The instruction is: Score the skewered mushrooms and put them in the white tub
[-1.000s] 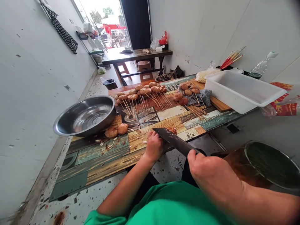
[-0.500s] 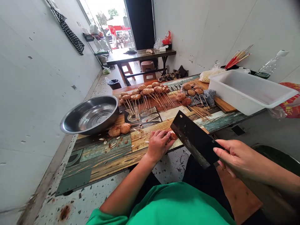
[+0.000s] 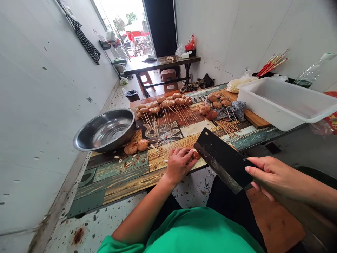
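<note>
The left hand (image 3: 180, 162) clasps a brown mushroom (image 3: 196, 154) at the worktop's (image 3: 123, 195) near edge, just below and right of frame centre; the right hand (image 3: 265, 173), gripping the cleaver (image 3: 221, 158), should keep its blade off those fingertips.

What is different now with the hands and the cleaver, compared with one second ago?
The right hand has moved rightward with the cleaver; the blade, seen narrow before, now shows its broad side. Nothing was newly grasped or released: the left hand stays at the brown mushroom. The metal bowl, skewered mushrooms and white tub stayed in place.
</note>
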`<state>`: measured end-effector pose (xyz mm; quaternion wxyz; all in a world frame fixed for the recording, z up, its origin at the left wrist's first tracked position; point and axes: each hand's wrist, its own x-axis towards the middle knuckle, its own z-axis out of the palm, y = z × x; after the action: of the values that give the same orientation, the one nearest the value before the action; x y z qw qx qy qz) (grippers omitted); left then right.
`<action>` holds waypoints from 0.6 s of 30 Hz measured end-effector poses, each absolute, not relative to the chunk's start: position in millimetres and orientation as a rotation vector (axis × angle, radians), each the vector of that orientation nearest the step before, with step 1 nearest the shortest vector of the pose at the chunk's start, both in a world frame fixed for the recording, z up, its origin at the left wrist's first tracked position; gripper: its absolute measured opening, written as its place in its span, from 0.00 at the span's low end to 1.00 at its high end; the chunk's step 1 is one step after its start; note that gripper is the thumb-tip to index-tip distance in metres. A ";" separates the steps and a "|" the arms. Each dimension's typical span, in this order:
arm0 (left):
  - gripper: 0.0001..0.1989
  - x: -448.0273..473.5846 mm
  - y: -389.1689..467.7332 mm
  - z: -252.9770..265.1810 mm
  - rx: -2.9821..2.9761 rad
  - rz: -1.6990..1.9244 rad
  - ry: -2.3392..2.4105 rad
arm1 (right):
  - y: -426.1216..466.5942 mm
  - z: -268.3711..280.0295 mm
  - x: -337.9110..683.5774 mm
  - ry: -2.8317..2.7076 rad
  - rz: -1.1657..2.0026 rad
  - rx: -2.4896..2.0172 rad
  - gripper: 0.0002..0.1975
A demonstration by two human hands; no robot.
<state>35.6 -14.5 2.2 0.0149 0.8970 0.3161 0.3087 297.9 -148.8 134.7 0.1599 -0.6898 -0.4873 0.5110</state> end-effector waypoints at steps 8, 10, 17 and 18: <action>0.14 35.3 -12.7 1.5 2.755 0.940 0.976 | -122.6 138.6 314.4 -1.263 1.630 -1.826 0.13; 0.14 35.1 -12.4 1.4 2.744 0.945 0.981 | -119.8 140.0 318.9 -1.220 1.650 -1.817 0.13; 0.14 35.0 -11.0 1.7 2.710 0.932 1.004 | -118.4 134.1 336.2 -1.187 1.636 -1.871 0.16; 0.14 35.1 -10.5 1.4 2.702 0.938 1.007 | -118.0 131.3 337.0 -1.181 1.557 -1.903 0.16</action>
<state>35.1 -10.5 1.4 0.0547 0.8897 0.3317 0.3089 337.0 -118.0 131.3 0.2056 -0.6827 -0.4236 0.5588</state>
